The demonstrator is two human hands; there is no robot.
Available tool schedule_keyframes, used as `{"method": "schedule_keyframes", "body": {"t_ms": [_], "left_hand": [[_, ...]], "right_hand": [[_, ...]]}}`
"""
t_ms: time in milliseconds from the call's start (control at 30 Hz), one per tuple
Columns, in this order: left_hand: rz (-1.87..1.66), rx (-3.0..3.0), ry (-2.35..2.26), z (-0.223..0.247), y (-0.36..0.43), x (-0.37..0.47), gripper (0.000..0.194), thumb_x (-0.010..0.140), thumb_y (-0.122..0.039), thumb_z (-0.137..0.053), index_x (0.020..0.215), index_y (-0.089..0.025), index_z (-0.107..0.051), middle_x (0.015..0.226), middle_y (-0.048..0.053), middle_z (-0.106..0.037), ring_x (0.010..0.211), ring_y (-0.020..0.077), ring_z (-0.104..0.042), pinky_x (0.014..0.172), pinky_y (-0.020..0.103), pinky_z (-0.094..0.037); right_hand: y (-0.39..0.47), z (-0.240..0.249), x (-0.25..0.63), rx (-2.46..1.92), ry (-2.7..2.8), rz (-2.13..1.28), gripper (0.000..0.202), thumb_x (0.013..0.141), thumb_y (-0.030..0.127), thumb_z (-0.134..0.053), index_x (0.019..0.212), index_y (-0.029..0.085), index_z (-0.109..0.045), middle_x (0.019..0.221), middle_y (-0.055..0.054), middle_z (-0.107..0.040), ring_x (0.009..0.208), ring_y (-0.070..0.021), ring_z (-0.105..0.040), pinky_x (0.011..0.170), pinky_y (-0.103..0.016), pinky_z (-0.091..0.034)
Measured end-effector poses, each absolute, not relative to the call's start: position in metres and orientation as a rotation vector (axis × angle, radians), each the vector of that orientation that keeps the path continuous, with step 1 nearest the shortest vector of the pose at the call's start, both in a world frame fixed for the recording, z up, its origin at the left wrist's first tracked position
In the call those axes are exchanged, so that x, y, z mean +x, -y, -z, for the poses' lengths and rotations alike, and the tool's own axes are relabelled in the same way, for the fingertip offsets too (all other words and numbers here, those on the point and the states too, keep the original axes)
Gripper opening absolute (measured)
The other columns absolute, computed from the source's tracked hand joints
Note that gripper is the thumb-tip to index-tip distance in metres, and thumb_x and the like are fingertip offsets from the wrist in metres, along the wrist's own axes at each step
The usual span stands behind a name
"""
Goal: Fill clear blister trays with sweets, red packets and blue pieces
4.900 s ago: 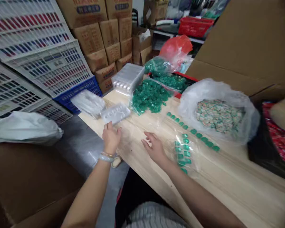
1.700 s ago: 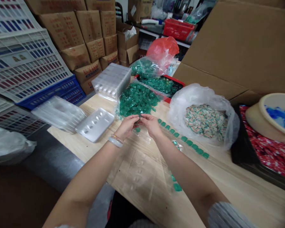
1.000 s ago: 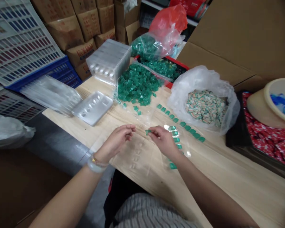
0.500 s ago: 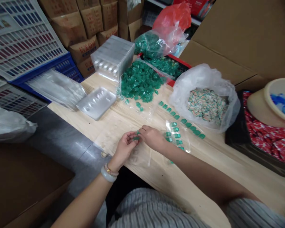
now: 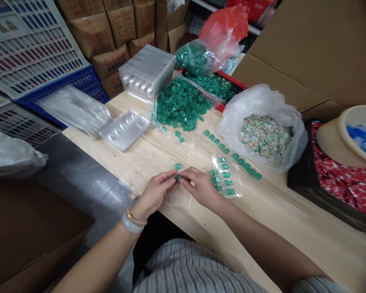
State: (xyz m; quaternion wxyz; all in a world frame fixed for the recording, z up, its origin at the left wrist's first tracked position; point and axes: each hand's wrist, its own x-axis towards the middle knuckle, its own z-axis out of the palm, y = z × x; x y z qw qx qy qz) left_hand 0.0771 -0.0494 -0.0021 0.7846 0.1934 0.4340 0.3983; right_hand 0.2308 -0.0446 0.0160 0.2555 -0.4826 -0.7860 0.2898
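Note:
My left hand [image 5: 158, 188] and my right hand [image 5: 200, 186] meet over the near part of the table, both pinching a small green translucent plastic piece [image 5: 178, 177] between their fingertips. Another green piece [image 5: 177, 166] lies just beyond the fingertips, on a thin clear plastic sheet or tray [image 5: 158, 162] that is hard to make out. To the right of my right hand is a clear blister tray [image 5: 236, 179] with several green pieces in its pockets. A slanting row of green pieces [image 5: 240, 161] lies behind that tray.
Loose green pieces [image 5: 183, 103] are heaped at the back. A white bag [image 5: 262, 97] of small patterned pieces stands right of them. Clear trays are stacked [image 5: 148, 67] at the back left, with one loose tray [image 5: 125, 132] nearby. A cream tub [image 5: 338, 134] stands far right.
One green piece now lies beyond my fingertips, out of my hands. My right hand has shifted slightly right and down, and both hands now hold a green piece between them.

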Motion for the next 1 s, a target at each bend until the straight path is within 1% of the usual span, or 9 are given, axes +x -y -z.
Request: {"method": "schedule_keyframes", "body": {"t_ms": [167, 267, 300, 400, 467, 567, 700, 800, 1000], "left_hand": [[-0.886, 0.452, -0.965, -0.011, 0.055, 0.08, 0.026, 0.065, -0.013, -0.056, 0.088, -0.014, -0.067, 0.1, 0.006, -0.066, 0.095, 0.0169, -0.058, 0.093, 0.034, -0.041], [-0.954, 0.538, -1.063, -0.007, 0.058, 0.076, 0.035, 0.066, -0.012, -0.051, 0.099, -0.016, -0.061, 0.112, 0.007, -0.059, 0.099, 0.0173, -0.056, 0.09, 0.034, -0.043], [-0.974, 0.608, -1.124, -0.002, 0.059, 0.074, 0.037, 0.066, -0.012, -0.05, 0.102, -0.017, -0.059, 0.113, 0.007, -0.058, 0.098, 0.0169, -0.056, 0.087, 0.034, -0.045], [-0.971, 0.88, -1.288, 0.018, 0.063, 0.07, 0.035, 0.066, -0.008, -0.044, 0.099, -0.015, -0.056, 0.1, 0.007, -0.06, 0.085, 0.015, -0.058, 0.082, 0.035, -0.047], [-0.955, 1.053, -1.343, 0.031, 0.066, 0.071, 0.034, 0.067, -0.006, -0.041, 0.097, -0.014, -0.054, 0.095, 0.007, -0.059, 0.082, 0.0142, -0.058, 0.084, 0.037, -0.046], [-0.934, 1.205, -1.389, 0.041, 0.069, 0.073, 0.034, 0.068, -0.005, -0.039, 0.098, -0.014, -0.052, 0.095, 0.007, -0.058, 0.084, 0.0145, -0.056, 0.086, 0.037, -0.044], [-0.898, 1.244, -1.409, 0.038, 0.07, 0.075, 0.033, 0.068, -0.004, -0.039, 0.097, -0.014, -0.051, 0.093, 0.006, -0.057, 0.083, 0.0142, -0.056, 0.083, 0.036, -0.045], [-0.878, 1.27, -1.417, 0.035, 0.069, 0.075, 0.034, 0.067, -0.002, -0.039, 0.097, -0.014, -0.051, 0.094, 0.007, -0.056, 0.083, 0.0145, -0.055, 0.082, 0.036, -0.045], [-0.858, 1.421, -1.387, 0.034, 0.073, 0.077, 0.039, 0.065, 0.0, -0.04, 0.1, -0.014, -0.051, 0.095, 0.008, -0.054, 0.085, 0.0156, -0.053, 0.083, 0.036, -0.045]], "right_hand": [[0.047, -0.016, 0.223, -1.468, 2.177, -0.572, 0.018, 0.081, 0.02, -0.049, 0.093, 0.017, -0.061, 0.086, -0.008, -0.059, 0.081, -0.0175, -0.057, 0.073, -0.032, -0.049], [0.044, -0.01, 0.231, -1.488, 2.098, -0.522, 0.018, 0.08, 0.019, -0.05, 0.091, 0.018, -0.063, 0.085, -0.007, -0.057, 0.08, -0.0169, -0.056, 0.074, -0.032, -0.049], [0.042, -0.006, 0.234, -1.486, 2.051, -0.531, 0.018, 0.08, 0.02, -0.051, 0.092, 0.019, -0.063, 0.085, -0.006, -0.057, 0.08, -0.0161, -0.056, 0.073, -0.031, -0.049], [0.038, 0.01, 0.237, -1.447, 1.999, -0.583, 0.019, 0.08, 0.022, -0.051, 0.095, 0.02, -0.063, 0.086, -0.005, -0.057, 0.079, -0.015, -0.057, 0.072, -0.029, -0.05], [0.037, 0.022, 0.232, -1.397, 2.068, -0.571, 0.021, 0.082, 0.021, -0.047, 0.097, 0.019, -0.063, 0.088, -0.007, -0.058, 0.084, -0.0163, -0.056, 0.076, -0.031, -0.05], [0.043, 0.037, 0.227, -1.344, 2.133, -0.469, 0.024, 0.085, 0.021, -0.043, 0.099, 0.017, -0.062, 0.092, -0.01, -0.06, 0.09, -0.0186, -0.055, 0.081, -0.035, -0.049], [0.054, 0.041, 0.232, -1.358, 2.119, -0.422, 0.028, 0.086, 0.021, -0.04, 0.104, 0.014, -0.06, 0.093, -0.012, -0.061, 0.089, -0.0187, -0.055, 0.079, -0.035, -0.049], [0.055, 0.036, 0.233, -1.445, 2.202, -0.423, 0.029, 0.087, 0.019, -0.038, 0.105, 0.015, -0.06, 0.093, -0.012, -0.06, 0.087, -0.0193, -0.054, 0.079, -0.036, -0.048], [0.046, 0.031, 0.222, -1.644, 2.292, -0.446, 0.025, 0.081, 0.019, -0.047, 0.101, 0.014, -0.061, 0.094, -0.014, -0.059, 0.09, -0.0234, -0.052, 0.081, -0.041, -0.045]]}}
